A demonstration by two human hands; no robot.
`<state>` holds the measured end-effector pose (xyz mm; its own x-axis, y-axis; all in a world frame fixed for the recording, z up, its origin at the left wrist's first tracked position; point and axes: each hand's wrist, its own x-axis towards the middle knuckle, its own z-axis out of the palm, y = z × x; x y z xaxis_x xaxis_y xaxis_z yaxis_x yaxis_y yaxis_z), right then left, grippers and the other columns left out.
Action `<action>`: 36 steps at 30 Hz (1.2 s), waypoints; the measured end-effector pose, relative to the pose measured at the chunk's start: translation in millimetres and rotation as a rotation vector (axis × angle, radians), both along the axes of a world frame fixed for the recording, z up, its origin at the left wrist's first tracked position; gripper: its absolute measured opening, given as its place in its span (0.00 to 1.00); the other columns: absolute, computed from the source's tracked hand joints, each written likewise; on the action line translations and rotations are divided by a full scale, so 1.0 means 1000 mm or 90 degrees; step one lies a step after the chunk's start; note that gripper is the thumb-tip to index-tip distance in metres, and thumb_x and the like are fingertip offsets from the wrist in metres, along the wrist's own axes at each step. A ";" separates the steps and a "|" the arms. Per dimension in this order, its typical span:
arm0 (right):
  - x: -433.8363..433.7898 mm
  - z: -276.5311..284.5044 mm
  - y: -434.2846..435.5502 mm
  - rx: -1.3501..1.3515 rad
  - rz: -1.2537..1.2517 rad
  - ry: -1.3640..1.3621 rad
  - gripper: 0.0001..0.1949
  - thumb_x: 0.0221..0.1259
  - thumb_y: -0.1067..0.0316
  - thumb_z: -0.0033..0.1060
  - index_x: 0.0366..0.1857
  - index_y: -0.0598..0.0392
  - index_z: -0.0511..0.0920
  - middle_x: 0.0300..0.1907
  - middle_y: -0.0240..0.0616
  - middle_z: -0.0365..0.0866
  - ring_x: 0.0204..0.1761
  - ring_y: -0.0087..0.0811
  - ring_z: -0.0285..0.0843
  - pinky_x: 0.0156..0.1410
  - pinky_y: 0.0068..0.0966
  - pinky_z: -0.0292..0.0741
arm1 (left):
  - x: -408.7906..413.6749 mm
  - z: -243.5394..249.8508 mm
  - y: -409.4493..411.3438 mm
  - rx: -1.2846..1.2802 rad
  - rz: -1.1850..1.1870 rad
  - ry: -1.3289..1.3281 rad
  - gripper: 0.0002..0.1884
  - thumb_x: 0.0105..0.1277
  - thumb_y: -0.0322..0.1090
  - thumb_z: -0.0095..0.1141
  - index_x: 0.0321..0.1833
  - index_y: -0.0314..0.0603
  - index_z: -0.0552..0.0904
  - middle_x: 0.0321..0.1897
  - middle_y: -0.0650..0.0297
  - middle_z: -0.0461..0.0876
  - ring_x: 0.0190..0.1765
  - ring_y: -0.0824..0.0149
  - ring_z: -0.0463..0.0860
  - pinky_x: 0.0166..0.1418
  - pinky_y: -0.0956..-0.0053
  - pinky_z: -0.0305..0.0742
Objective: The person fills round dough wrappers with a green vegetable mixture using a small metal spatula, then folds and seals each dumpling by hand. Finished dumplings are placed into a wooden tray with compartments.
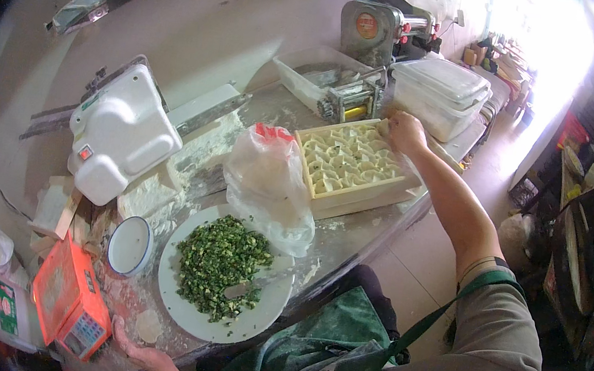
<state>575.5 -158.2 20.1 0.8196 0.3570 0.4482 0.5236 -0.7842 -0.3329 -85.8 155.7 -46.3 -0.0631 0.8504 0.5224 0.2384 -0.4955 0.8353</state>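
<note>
A wooden tray (348, 198) holds rows of pleated dumplings (352, 156). My right hand (405, 129) is at its far right corner, fingers closed around what looks like a dumpling, partly hidden. Low on the left, my left hand (138, 350) rests by an orange digital scale (72, 297), palm up, seemingly with nothing in it. Just above it a round dough wrapper (149, 326) lies on the floured table. A large white plate (276, 298) carries chopped green filling (219, 264) with a flat spatula (235, 290) in it. Beside the plate are a white bowl (129, 246) and a plastic bag (272, 188).
A white machine (121, 132) stands at the left by a floury board (211, 143). Behind the tray are a dough roller machine (369, 31), a roller attachment (353, 101), an open plastic bin (310, 71) and a lidded plastic box (439, 94). The table edge runs close before me.
</note>
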 end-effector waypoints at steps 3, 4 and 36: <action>-0.006 -0.003 0.002 0.099 0.053 0.014 0.09 0.57 0.65 0.59 0.36 0.54 0.87 0.41 0.56 0.87 0.49 0.57 0.85 0.55 0.49 0.80 | -0.001 -0.005 0.003 0.018 -0.007 -0.020 0.35 0.80 0.53 0.25 0.66 0.26 0.76 0.67 0.45 0.75 0.71 0.50 0.72 0.78 0.55 0.63; -0.005 -0.003 0.000 0.128 0.073 0.015 0.09 0.57 0.65 0.59 0.36 0.53 0.87 0.40 0.57 0.87 0.49 0.57 0.85 0.55 0.50 0.79 | 0.001 -0.005 0.003 0.017 -0.010 -0.036 0.35 0.80 0.52 0.27 0.66 0.26 0.76 0.67 0.45 0.75 0.71 0.50 0.72 0.78 0.55 0.63; -0.367 0.000 0.084 0.299 0.634 0.509 0.09 0.74 0.72 0.55 0.52 0.61 0.76 0.36 0.33 0.77 0.33 0.22 0.75 0.39 0.25 0.75 | -0.035 0.022 0.008 0.120 -0.141 0.513 0.14 0.59 0.33 0.68 0.45 0.34 0.87 0.50 0.52 0.84 0.53 0.49 0.84 0.61 0.60 0.78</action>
<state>208.0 -74.1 20.5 0.3978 0.8910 0.2188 0.3363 0.0803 -0.9383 -120.6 163.5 -24.8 0.5456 0.6934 0.4708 0.6052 -0.7145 0.3510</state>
